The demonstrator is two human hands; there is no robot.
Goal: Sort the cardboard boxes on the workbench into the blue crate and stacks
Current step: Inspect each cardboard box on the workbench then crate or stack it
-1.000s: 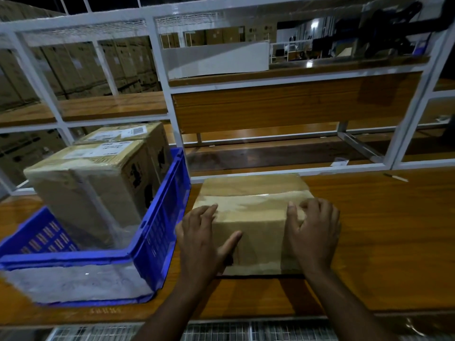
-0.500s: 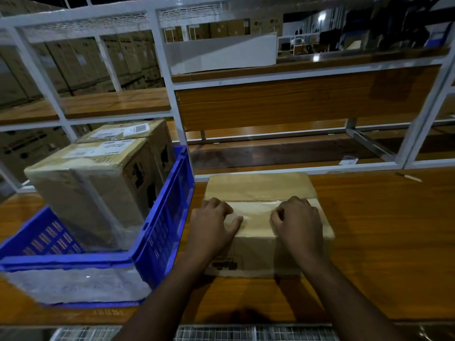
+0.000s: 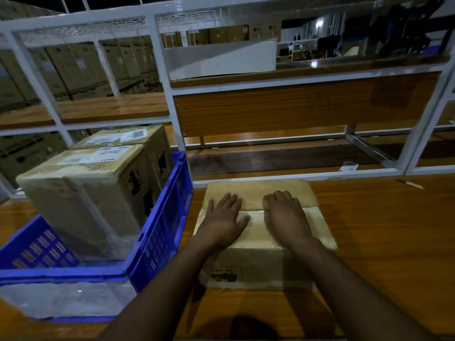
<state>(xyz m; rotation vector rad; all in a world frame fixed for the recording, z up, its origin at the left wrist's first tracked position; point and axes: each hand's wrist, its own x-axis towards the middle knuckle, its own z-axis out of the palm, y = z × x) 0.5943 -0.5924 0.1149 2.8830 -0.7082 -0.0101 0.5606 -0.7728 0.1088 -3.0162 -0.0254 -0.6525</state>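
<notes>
Head view, dim light. Wooden counter (image 3: pixel 381 242) with a white metal frame (image 3: pixel 172 94) rising behind it

Cardboard box (image 3: pixel 261 257) lies flat on the counter, just right of the blue crate (image 3: pixel 157 237) and close to touching its side wall. Clear tape runs across the box top; a dark printed mark shows on its near face, upside down to the viewer

Left hand (image 3: pixel 222 221) rests palm down on the left part of the box top, fingers spread flat, thumb angled out toward the other hand. Right hand (image 3: pixel 285 217) rests on the right part of the top, fingers bent at the knuckles, tips pressed down near the tape seam. Neither hand wraps an edge; both press from above. The two hands are near each other but apart

Blue crate sits at the left of the counter, slotted walls, clear plastic hanging over its near rim. Two tall boxes stand upright inside: front box (image 3: pixel 86 200), wrapped in clear film with a white label on top, and rear box (image 3: pixel 138 143) just behind it, touching, also labelled on top. Both rise well above the crate rim

A small pen-like object (image 3: pixel 408 184) lies on the counter at far right, well apart from the box. A slip of paper (image 3: pixel 348 166) lies on the lower shelf behind

Stacked cartons (image 3: pixel 73 70) fill the background at left
</notes>
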